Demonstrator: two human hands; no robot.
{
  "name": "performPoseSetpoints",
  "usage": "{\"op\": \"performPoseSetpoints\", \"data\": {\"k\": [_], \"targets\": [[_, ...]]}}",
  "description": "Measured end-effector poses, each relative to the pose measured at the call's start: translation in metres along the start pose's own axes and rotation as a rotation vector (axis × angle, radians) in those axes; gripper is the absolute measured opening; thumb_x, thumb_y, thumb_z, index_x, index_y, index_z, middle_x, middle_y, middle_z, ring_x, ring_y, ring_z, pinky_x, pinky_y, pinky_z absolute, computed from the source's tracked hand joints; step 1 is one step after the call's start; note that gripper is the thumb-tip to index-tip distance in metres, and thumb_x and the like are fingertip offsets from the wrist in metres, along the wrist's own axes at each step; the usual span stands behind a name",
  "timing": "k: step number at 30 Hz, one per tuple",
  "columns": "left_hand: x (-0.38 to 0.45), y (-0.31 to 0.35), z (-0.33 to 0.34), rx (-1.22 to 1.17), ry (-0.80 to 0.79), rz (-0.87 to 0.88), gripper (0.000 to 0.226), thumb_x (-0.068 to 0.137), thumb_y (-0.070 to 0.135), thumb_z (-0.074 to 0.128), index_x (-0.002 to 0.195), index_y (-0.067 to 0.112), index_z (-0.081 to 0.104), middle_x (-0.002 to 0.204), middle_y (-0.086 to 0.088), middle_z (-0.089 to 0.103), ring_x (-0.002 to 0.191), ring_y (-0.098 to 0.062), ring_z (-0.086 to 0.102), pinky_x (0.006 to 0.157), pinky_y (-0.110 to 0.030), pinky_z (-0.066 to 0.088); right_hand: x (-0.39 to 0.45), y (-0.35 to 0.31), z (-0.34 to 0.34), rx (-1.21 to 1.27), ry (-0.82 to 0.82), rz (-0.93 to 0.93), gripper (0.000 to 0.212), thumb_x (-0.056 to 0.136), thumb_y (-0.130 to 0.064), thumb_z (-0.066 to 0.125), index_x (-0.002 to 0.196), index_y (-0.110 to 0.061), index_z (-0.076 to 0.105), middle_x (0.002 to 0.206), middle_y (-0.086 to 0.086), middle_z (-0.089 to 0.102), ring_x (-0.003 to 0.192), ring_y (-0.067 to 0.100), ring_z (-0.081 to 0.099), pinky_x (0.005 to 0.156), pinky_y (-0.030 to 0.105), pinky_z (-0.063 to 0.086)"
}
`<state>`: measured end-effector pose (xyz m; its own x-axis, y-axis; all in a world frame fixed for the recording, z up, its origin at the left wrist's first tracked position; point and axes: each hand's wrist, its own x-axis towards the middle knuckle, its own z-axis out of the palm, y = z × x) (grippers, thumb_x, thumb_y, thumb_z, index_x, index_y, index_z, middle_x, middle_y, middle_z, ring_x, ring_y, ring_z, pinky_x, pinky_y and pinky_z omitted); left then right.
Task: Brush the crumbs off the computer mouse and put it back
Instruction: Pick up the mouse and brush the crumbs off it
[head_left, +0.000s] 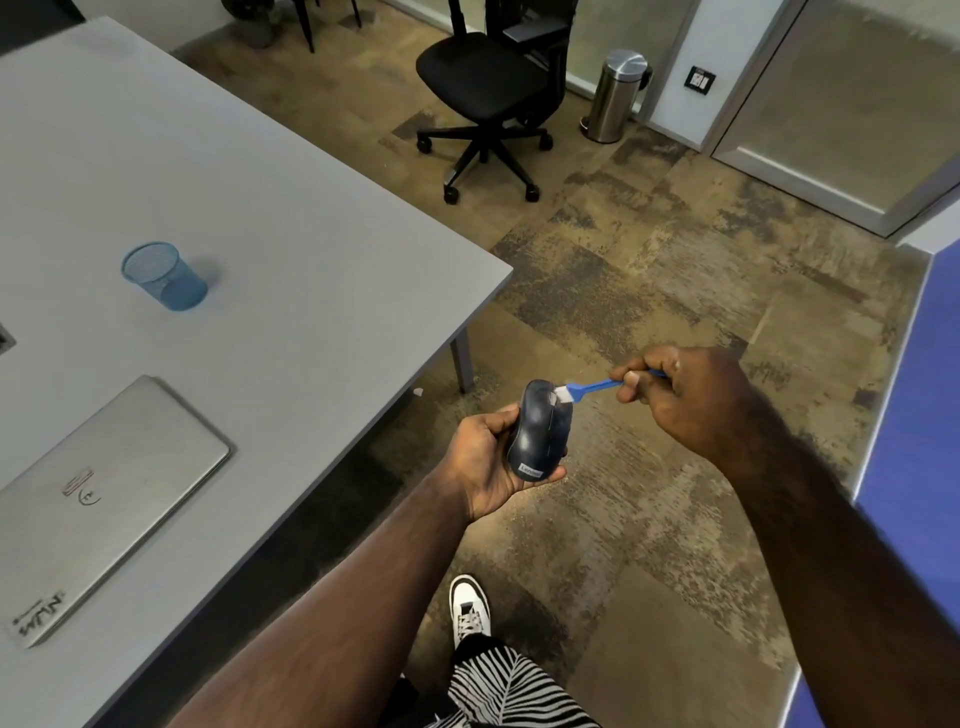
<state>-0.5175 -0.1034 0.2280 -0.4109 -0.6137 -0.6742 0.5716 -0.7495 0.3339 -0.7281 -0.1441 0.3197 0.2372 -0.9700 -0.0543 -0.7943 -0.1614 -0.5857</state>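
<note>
A dark blue-black computer mouse (540, 431) with a small label at its near end is held over the floor, to the right of the grey table (291, 249). My left hand (485, 462) grips it from the left and underneath. My right hand (685, 395) pinches a small blue brush (592, 387) by its handle. The brush's pale bristles touch the far right part of the mouse's top. No crumbs are distinguishable on the mouse.
On the table lie a closed silver laptop (98, 499) and a blue mesh pen cup (163, 278). A black office chair (488, 93) and a steel pedal bin (618, 93) stand on the carpet beyond. A blue surface (919, 415) borders the right. My shoe (467, 608) is below.
</note>
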Motion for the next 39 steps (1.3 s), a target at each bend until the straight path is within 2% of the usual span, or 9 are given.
{"op": "performPoseSetpoints", "data": {"k": [6,10,12,15,20,23,27,35,39], "targets": [[0.002,0.000,0.001,0.025,0.006,0.011,0.041,0.099,0.029,0.034,0.126,0.011,0.058,0.122,-0.020,0.059,0.096,-0.036,0.063,0.075,-0.045,0.056,0.001,-0.002,-0.001,-0.025,-0.123,-0.055,0.017,0.093,-0.011,0.064,0.092,-0.024,0.075,0.073,-0.014,0.073,0.051,0.001,0.061,0.047,0.020,0.050],[0.001,-0.001,0.001,-0.002,0.008,-0.009,0.044,0.099,0.029,0.035,0.134,0.008,0.052,0.135,-0.022,0.054,0.106,-0.039,0.059,0.083,-0.050,0.051,0.005,-0.001,-0.001,-0.033,-0.024,0.005,0.016,0.094,-0.009,0.062,0.097,-0.017,0.076,0.075,-0.011,0.073,0.051,-0.007,0.060,0.045,0.009,0.041],[0.002,0.000,0.001,0.000,0.008,-0.006,0.046,0.099,0.029,0.034,0.135,0.007,0.051,0.136,-0.022,0.053,0.104,-0.038,0.059,0.082,-0.050,0.051,0.003,-0.002,-0.001,-0.002,-0.074,-0.027,0.016,0.094,-0.008,0.063,0.095,-0.017,0.075,0.075,-0.011,0.074,0.054,-0.001,0.065,0.048,0.015,0.049],[0.002,0.002,0.000,0.002,0.004,0.003,0.044,0.098,0.029,0.034,0.130,0.007,0.055,0.128,-0.023,0.057,0.099,-0.037,0.062,0.078,-0.047,0.055,0.001,-0.002,0.000,0.074,-0.106,-0.026,0.016,0.093,-0.007,0.063,0.095,-0.016,0.076,0.075,-0.009,0.075,0.070,0.028,0.074,0.065,0.047,0.061],[0.000,0.000,-0.001,-0.009,-0.013,-0.010,0.043,0.098,0.029,0.035,0.131,0.009,0.055,0.128,-0.022,0.058,0.102,-0.039,0.062,0.079,-0.047,0.055,0.008,0.005,0.008,-0.008,0.056,0.061,0.018,0.095,-0.009,0.061,0.100,-0.017,0.077,0.073,-0.011,0.071,0.056,-0.013,0.060,0.050,0.006,0.043],[0.000,0.000,-0.001,-0.018,-0.016,-0.011,0.043,0.097,0.029,0.036,0.129,0.009,0.057,0.129,-0.023,0.058,0.100,-0.038,0.063,0.080,-0.048,0.054,0.006,0.003,0.013,0.018,0.024,0.014,0.018,0.095,-0.010,0.062,0.102,-0.017,0.076,0.073,-0.015,0.071,0.063,-0.009,0.066,0.059,0.011,0.052],[0.000,0.001,-0.005,0.002,-0.007,-0.006,0.042,0.097,0.028,0.035,0.129,0.010,0.057,0.127,-0.023,0.057,0.096,-0.037,0.064,0.075,-0.046,0.057,0.003,-0.001,0.015,0.101,-0.041,-0.053,0.017,0.094,-0.010,0.063,0.099,-0.018,0.077,0.077,-0.016,0.074,0.074,0.010,0.075,0.071,0.041,0.062],[0.000,0.000,-0.001,0.030,-0.009,-0.007,0.044,0.098,0.029,0.036,0.134,0.010,0.051,0.137,-0.022,0.053,0.103,-0.037,0.061,0.082,-0.048,0.053,0.003,-0.009,0.022,0.110,-0.071,-0.065,0.017,0.093,-0.014,0.063,0.100,-0.022,0.077,0.080,-0.011,0.076,0.078,0.013,0.075,0.072,0.045,0.062],[0.000,0.002,-0.002,-0.022,-0.018,-0.010,0.041,0.098,0.029,0.036,0.125,0.008,0.059,0.123,-0.022,0.060,0.099,-0.037,0.063,0.078,-0.047,0.055,0.007,0.006,0.013,0.020,0.053,0.023,0.020,0.095,-0.011,0.061,0.101,-0.022,0.076,0.077,-0.015,0.073,0.075,-0.001,0.072,0.073,0.032,0.061]]}}
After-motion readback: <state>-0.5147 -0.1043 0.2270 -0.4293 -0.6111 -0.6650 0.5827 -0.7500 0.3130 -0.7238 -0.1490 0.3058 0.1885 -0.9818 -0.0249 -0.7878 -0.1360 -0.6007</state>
